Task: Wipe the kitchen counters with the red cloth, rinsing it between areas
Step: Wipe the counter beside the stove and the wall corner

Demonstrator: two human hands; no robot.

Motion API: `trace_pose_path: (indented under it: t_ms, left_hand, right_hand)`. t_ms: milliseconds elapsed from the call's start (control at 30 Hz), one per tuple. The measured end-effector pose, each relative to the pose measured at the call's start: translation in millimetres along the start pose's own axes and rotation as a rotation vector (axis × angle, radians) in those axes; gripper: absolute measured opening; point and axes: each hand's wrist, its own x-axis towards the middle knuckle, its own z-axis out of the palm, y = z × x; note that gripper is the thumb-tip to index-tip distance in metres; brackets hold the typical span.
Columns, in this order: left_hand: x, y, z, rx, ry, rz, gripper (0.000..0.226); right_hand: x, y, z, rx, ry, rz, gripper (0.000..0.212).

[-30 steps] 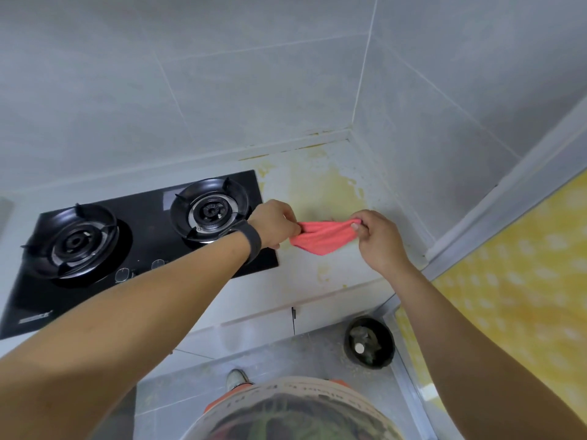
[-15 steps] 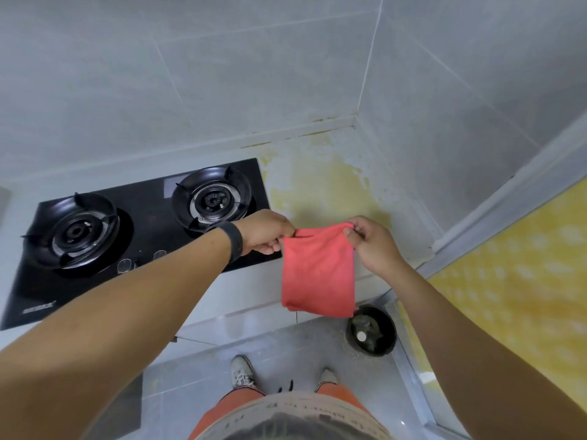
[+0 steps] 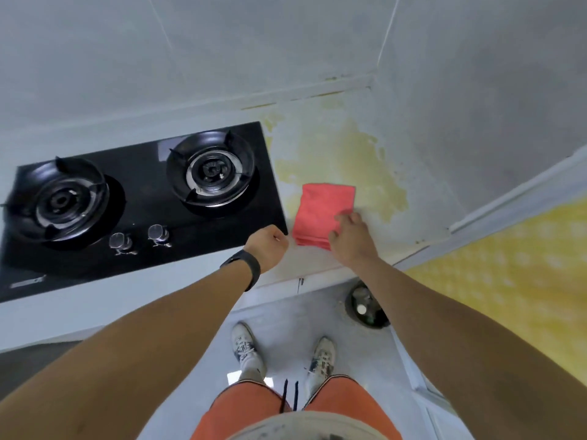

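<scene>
This is a home kitchen, seen from above by the person standing in it. A black glass gas hob (image 3: 139,198) with two ringed burners and two knobs at its front edge is set into a pale desk (image 3: 317,147), whose surface beside the hob carries yellow staining (strongest toward the corner). Large grey tiles (image 3: 222,42) cover the walls meeting at that corner, and the floor (image 3: 279,315) below is tiled too, with a round floor drain (image 3: 365,308) near the desk's end. A yellow patterned panel (image 3: 514,274) stands to the right.
</scene>
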Motion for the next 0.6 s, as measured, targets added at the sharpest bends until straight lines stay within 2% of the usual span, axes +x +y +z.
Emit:
trace_pose_path:
  t_ms: [33,100,300,467,600]
  left_hand:
    - [4,-5,-1,0.021,0.013,-0.008,0.006]
    - [12,-13,-2,0.095,0.063,-0.002,0.024]
    - [61,-21,20,0.237,0.413,0.138,0.044]
    - [99,-48,50,0.412,0.598,0.142,0.048]
    - [105,-55,57,0.457,0.636,0.157,0.049]
  right_hand:
    - [4,-3,4,-0.018,0.014,-0.037,0.045]
    - [15,-12,9,-0.041,0.031,-0.087,0.043]
    - [75,-39,37,-0.164,0.209,-0.145,0.053]
    - [95,-26,90,-0.271,0.213,-0.139,0.065]
    - [83,-17,102,-0.369,0.140,-0.230,0.068]
